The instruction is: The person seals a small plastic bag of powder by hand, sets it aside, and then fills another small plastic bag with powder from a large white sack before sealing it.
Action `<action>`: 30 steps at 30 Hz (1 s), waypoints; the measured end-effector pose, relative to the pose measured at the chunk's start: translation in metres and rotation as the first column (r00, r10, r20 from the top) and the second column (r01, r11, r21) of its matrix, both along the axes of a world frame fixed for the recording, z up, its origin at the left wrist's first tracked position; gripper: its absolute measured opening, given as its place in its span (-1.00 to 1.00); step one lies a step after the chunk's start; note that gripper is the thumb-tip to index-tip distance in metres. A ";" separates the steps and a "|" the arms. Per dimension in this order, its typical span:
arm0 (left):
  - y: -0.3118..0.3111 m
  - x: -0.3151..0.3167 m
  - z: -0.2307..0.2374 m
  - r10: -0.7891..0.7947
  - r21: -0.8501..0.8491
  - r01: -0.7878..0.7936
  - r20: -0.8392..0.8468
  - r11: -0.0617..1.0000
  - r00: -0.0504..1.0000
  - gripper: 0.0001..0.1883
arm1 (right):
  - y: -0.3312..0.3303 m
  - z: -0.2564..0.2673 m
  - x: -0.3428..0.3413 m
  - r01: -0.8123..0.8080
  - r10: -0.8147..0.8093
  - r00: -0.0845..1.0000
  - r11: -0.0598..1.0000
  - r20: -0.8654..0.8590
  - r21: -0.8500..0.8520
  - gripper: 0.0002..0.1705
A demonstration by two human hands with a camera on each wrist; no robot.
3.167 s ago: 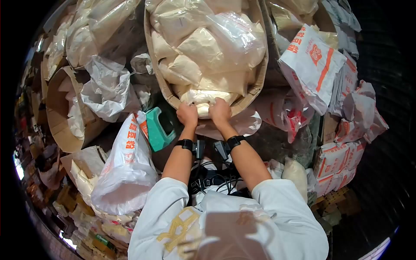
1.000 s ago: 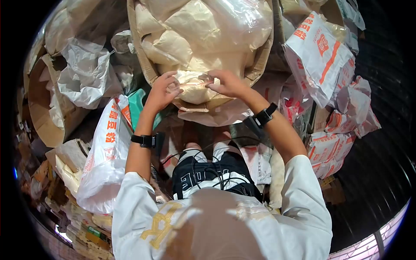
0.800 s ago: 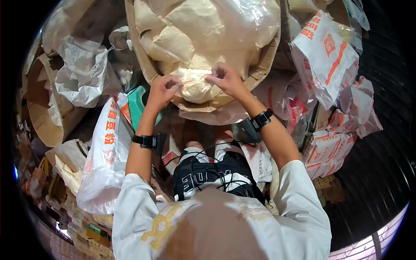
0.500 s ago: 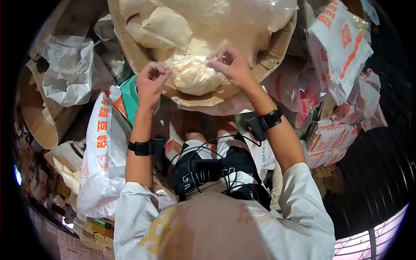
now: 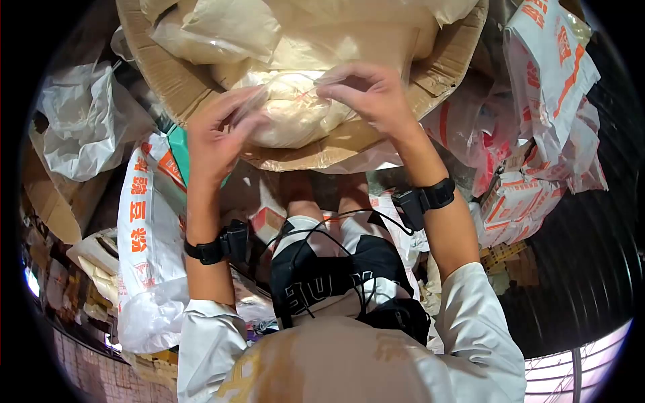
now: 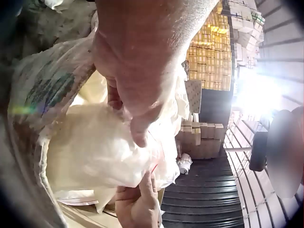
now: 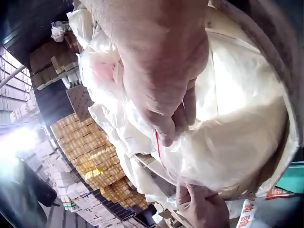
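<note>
A clear zip bag (image 5: 295, 114) of cream-coloured powder, with a red line along its seal, sits at the near side of a large cardboard box (image 5: 322, 151). My left hand (image 5: 218, 131) pinches the left end of the bag's mouth between thumb and fingers. At the opposite end, my right hand (image 5: 376, 101) pinches the plastic, thumb close to the red seal line in the right wrist view. Between the two hands the bag's upper edge is stretched. Behind it, more filled bags (image 5: 222, 30) crowd the box.
White printed sacks (image 5: 557, 60) stand at the right, and another printed sack (image 5: 144, 221) leans at the left beside a green container (image 5: 178, 148). A crumpled white bag (image 5: 80, 121) lies farther left. Stacked yellow cartons (image 6: 209, 52) fill the background. Cables hang between the wrists.
Both hands first gripped the bag low at the box's near edge. They have since shifted to the ends of its mouth and drawn apart, and the box now appears larger.
</note>
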State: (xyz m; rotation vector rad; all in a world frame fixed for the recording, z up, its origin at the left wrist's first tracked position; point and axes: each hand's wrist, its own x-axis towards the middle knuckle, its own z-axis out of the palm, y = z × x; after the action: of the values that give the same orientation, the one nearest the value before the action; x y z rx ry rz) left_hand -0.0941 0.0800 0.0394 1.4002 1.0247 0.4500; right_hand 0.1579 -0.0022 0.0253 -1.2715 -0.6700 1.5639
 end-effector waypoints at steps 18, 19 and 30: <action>0.030 -0.014 -0.011 -0.114 -0.055 0.118 0.061 0.992 0.992 -0.82 | 0.014 -0.001 -0.011 -0.111 0.074 0.977 0.978 0.202 0.178 -0.86; 0.031 -0.015 -0.011 -0.130 -0.033 0.131 0.050 0.991 0.990 -0.83 | 0.018 -0.005 -0.005 -0.216 0.112 0.929 0.938 0.352 0.273 -0.87; 0.019 0.000 0.009 -0.089 0.024 0.091 -0.041 0.996 0.995 -0.78 | 0.012 -0.014 0.008 -0.133 0.141 0.947 0.990 0.287 -0.047 -0.71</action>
State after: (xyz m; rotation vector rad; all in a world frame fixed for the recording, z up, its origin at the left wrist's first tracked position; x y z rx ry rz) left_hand -0.0943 0.0987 0.0483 1.4773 0.9863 0.3717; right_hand 0.1662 0.0096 0.0117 -1.5192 -0.9433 1.5146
